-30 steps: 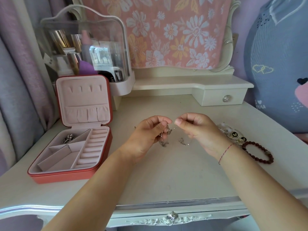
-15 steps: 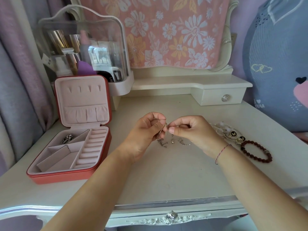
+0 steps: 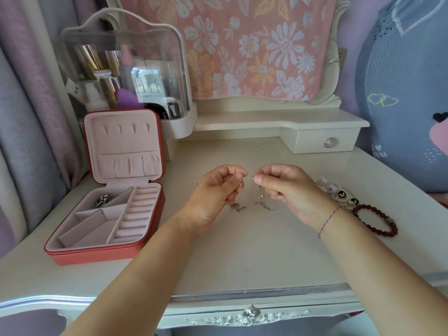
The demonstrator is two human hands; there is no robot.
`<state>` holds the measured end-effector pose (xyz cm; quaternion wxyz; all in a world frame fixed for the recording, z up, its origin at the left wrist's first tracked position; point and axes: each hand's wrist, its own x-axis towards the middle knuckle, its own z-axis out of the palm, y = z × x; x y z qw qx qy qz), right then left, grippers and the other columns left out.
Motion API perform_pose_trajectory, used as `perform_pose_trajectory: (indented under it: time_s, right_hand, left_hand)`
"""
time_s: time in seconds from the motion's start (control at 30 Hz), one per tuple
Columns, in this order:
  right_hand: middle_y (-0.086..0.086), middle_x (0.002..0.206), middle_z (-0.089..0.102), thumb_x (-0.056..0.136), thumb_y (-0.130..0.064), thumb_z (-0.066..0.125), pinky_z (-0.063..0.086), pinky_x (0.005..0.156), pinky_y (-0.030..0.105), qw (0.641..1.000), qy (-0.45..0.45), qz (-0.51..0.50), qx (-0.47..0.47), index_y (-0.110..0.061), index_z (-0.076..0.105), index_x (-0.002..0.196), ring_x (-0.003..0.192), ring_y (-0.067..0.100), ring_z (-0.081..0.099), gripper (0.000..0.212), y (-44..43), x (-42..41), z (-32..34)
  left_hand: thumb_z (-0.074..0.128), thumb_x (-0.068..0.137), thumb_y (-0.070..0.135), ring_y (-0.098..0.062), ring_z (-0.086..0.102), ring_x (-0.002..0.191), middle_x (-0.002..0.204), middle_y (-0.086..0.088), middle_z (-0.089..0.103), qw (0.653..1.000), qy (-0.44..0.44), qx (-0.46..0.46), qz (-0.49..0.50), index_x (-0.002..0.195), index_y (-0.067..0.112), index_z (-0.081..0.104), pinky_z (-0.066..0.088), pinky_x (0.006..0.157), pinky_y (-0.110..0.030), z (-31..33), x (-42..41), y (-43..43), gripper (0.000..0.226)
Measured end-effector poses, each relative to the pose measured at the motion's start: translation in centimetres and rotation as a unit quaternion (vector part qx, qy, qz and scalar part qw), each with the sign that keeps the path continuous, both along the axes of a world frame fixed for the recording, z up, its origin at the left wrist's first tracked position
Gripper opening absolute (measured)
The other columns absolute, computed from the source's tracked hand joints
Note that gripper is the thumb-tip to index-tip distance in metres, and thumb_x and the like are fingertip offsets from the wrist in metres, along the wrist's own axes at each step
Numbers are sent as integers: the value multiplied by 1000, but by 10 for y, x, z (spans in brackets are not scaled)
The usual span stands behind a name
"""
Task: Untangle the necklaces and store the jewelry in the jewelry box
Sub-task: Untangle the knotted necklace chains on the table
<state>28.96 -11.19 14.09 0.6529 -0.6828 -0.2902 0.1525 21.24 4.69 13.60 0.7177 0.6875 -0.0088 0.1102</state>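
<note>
Well to the left of the left hand: red jewelry box [image 3: 92,257], lid propped upright, pink lining. A silver piece [image 3: 101,201] lies in its back-left compartment.

Left hand [image 3: 215,192]: fingers curled, thumb and forefinger pinching a fine chain.

Between the hands: the tangled necklaces [image 3: 260,196]. A short stretch runs fingertip to fingertip, loops hang under the right hand's fingers, and loose ends trail on the counter [image 3: 242,258] below both hands.

Right hand [image 3: 288,190]: curled the same way, pinching the other end of that stretch.

Just beside the right wrist: a charm bracelet [image 3: 340,194] with white beads and black butterfly discs. Beyond it, further right, lies a dark red bead bracelet [image 3: 378,223].

Risks, as judged:
- The bridging stretch looks nearly taut. Drawing the hands apart would cinch the knot tighter or strain a thin link.
- The trailing ends drag on the counter, so lifting or twisting could loop them back into the hanging part.
- The pinch is small on a slippery chain. A slip would drop the bundle and let it re-tangle.
- A sweep of the right wrist could pull the charm bracelet into the work.

Look of the necklaces: very thin, silver-toned, with small pendants or clasps along them and a warmer glint at the left fingertips. How many chains there are, and where the knot sits, is too fine to tell.
</note>
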Motion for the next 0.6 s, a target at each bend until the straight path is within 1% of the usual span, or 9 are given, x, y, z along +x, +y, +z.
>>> perform_pose_trajectory:
  time_s: [0.07,0.13,0.17,0.23,0.3,0.33,0.4,0.47,0.6]
  right_hand:
    - [-5,58,37,85,-11,65,17,55,26,1000,15,13,19,-17,68,74,55,11,26,13,1,0,0]
    - [-6,57,37,77,-19,68,17,55,27,999,23,22,27,-18,68,72,54,12,26,5,1,-1,1]
    - [-6,56,37,74,-23,68,17,55,27,999,25,24,29,-17,68,73,54,12,27,6,1,-2,1]
    - [-5,55,37,72,-26,68,18,55,27,999,26,23,25,-14,67,77,53,11,28,13,1,-2,1]
    - [-5,53,37,71,-28,68,19,53,25,999,28,26,18,-13,66,79,52,10,29,17,1,-2,2]
    - [-6,53,38,70,-29,67,20,53,24,999,29,30,13,-12,66,80,52,10,29,19,1,-2,2]
    - [-9,51,41,71,-31,66,21,52,23,999,29,39,1,-10,66,83,51,9,30,24,0,-3,2]
    - [-11,51,43,73,-31,64,22,52,22,998,32,48,-4,-8,65,85,51,8,31,26,0,-3,2]
    - [-6,59,44,75,-31,64,22,52,21,997,34,65,6,-17,71,75,54,9,33,16,0,-4,3]
  left_hand:
    - [52,99,15,-6,33,53,64,5,49,1000,6,-6,-10,93,12,61,30,57,-19,1,-1,0,11]
    - [61,93,15,-6,34,53,63,6,47,1000,4,3,-13,89,12,63,29,56,-19,2,-2,0,6]
    - [63,92,13,-5,35,53,61,8,46,1000,1,9,-12,87,12,63,29,55,-19,2,-2,0,5]
    - [63,90,11,-5,36,53,59,9,45,1000,-2,19,-6,85,12,64,29,53,-18,1,-1,-1,5]
    - [64,86,15,-6,35,53,61,6,44,1000,-2,16,-3,85,12,64,28,53,-19,2,-1,-1,4]
    - [65,83,20,-7,34,54,62,5,44,1000,-1,15,-2,84,12,64,28,54,-20,2,-1,-1,8]
    - [65,82,24,-8,38,58,64,6,49,1000,-2,18,4,84,13,64,33,59,-20,1,0,-1,11]
    - [63,84,26,-8,45,66,68,8,55,1000,-5,25,8,81,14,65,39,67,-19,-1,1,-1,13]
    - [60,79,36,-11,50,76,73,7,60,1000,-9,19,2,77,13,65,45,84,-24,-2,3,0,24]
